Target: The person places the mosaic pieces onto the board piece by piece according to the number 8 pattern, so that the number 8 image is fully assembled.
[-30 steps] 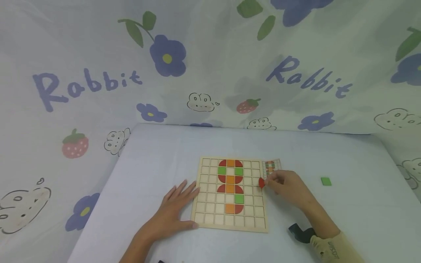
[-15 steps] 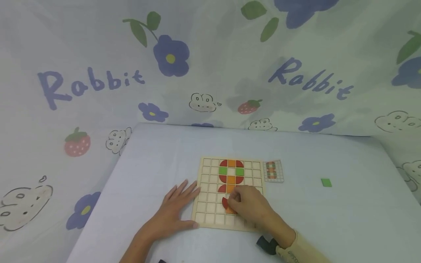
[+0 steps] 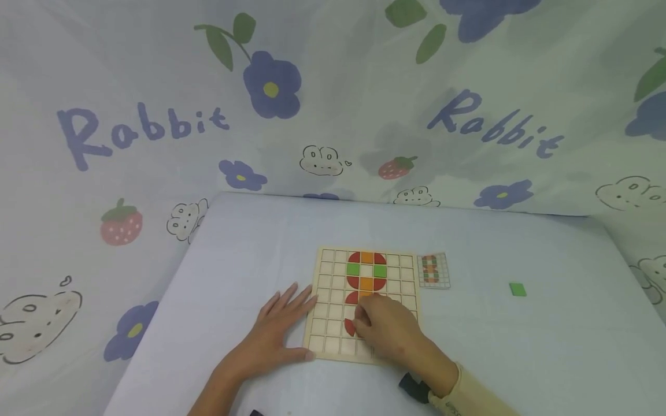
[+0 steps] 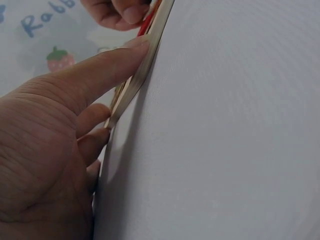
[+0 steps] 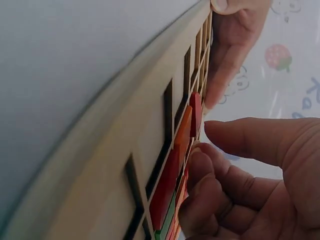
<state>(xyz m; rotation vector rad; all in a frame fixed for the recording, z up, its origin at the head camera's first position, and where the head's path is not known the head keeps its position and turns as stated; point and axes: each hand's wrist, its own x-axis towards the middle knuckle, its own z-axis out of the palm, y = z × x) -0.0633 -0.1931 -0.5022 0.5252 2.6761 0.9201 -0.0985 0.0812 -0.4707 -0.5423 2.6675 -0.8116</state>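
A wooden grid board (image 3: 332, 345) lies on the table, with red rounded, orange square and green square tiles set in its cells. My left hand (image 3: 277, 332) lies spread at its left side, fingertips and thumb right at the edge. In the left wrist view the left thumb (image 4: 112, 67) rests against the board's edge. My right hand (image 3: 394, 332) is over the lower middle of the board. Its thumb and index fingertips pinch a red quarter-circle tile (image 3: 349, 327) at a lower cell, beside the orange tile (image 5: 183, 125). The hand hides several cells to the right.
A printed pattern card (image 3: 443, 271) lies against the board's upper right side. Farther right is a loose green square tile (image 3: 517, 289). A black wrist device (image 3: 413, 387) is at the right wrist. A patterned cloth wall (image 3: 343, 115) stands behind the table.
My right hand has carried the red tile left from beside the card onto the board, then slightly farther left and down to a lower cell. The left hand has stayed in place.
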